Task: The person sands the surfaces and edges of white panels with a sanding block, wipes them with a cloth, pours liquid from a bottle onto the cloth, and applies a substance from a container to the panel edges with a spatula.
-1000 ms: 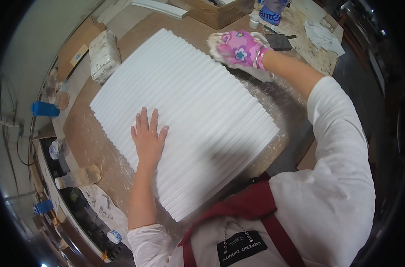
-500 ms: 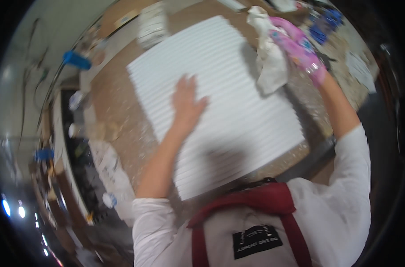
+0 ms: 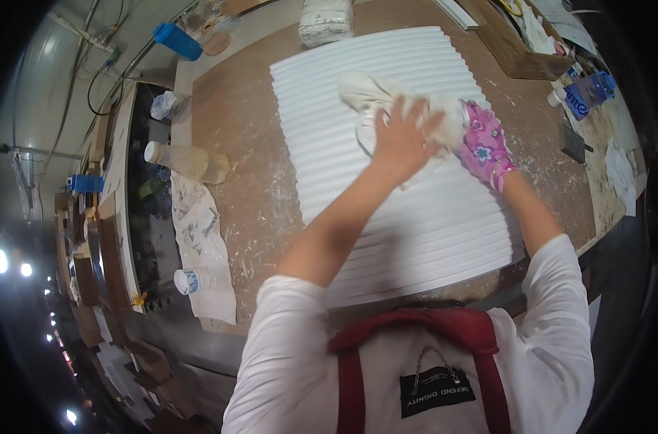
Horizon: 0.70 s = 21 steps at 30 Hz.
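A white ridged panel point(image 3: 430, 239) lies on the brown workboard. Across its upper part spreads a bunched off-white cloth point(image 3: 369, 90). My bare left hand point(image 3: 405, 145) is over the cloth, fingers spread and slightly blurred; whether it presses on the cloth I cannot tell. At the cloth's right end, my right hand point(image 3: 486, 148), in a pink flowered glove, is closed on the fabric; its fingertips are partly hidden in the folds.
A bottle of cloudy liquid point(image 3: 191, 163) lies on the board's left edge, near a stained cloth point(image 3: 202, 246) and a white cup point(image 3: 190, 281). A wrapped white block point(image 3: 325, 25) sits behind the panel. At right are a blue bottle point(image 3: 588, 94) and a wooden box point(image 3: 528, 61).
My right hand has brought the cloth leftward and down from beyond the panel's right edge onto the panel. My left hand has moved right, from the bare panel to the cloth.
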Motion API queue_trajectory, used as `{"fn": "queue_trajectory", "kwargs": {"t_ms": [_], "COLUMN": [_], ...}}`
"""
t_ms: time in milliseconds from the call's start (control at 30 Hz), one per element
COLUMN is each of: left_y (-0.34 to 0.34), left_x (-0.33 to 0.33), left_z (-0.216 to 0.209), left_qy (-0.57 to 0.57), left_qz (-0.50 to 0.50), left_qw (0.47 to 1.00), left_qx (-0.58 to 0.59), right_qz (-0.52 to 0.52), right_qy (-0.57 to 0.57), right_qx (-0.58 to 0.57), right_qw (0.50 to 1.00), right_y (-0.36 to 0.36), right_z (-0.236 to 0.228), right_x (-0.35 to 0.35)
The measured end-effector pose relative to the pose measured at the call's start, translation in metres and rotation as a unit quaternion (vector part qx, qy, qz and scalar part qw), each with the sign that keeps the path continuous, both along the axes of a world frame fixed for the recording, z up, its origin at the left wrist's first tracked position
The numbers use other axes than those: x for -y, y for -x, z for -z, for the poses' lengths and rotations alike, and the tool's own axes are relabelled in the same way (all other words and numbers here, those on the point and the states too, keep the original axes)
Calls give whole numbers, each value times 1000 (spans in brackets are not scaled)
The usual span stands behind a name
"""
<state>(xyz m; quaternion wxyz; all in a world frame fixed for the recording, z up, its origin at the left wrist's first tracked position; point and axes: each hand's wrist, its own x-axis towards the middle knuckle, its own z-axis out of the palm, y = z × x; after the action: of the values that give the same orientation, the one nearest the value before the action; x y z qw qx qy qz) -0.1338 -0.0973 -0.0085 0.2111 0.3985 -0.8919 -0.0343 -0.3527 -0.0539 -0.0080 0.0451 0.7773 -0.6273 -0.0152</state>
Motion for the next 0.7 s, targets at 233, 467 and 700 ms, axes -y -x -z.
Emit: {"fn": "queue_trajectory", "kwargs": {"t_ms": [233,467,700], "left_y": [-100,-292,-2], "left_x": [14,54,53], "left_z": [17,-13,6], "left_qy": [13,-7,-63], "left_qz": [-125,-382,-101], "left_qw": [991,919,992], "left_qx": [45,-94,-27], "right_qz": [-24,-15,-13], "right_qy": [45,41,18], "right_qx": [60,70,44], "right_qw": [997,997,999], "right_y": [-2,-7,-4], "right_z": [3,2,-1], "right_x": [-2,2,-3]}}
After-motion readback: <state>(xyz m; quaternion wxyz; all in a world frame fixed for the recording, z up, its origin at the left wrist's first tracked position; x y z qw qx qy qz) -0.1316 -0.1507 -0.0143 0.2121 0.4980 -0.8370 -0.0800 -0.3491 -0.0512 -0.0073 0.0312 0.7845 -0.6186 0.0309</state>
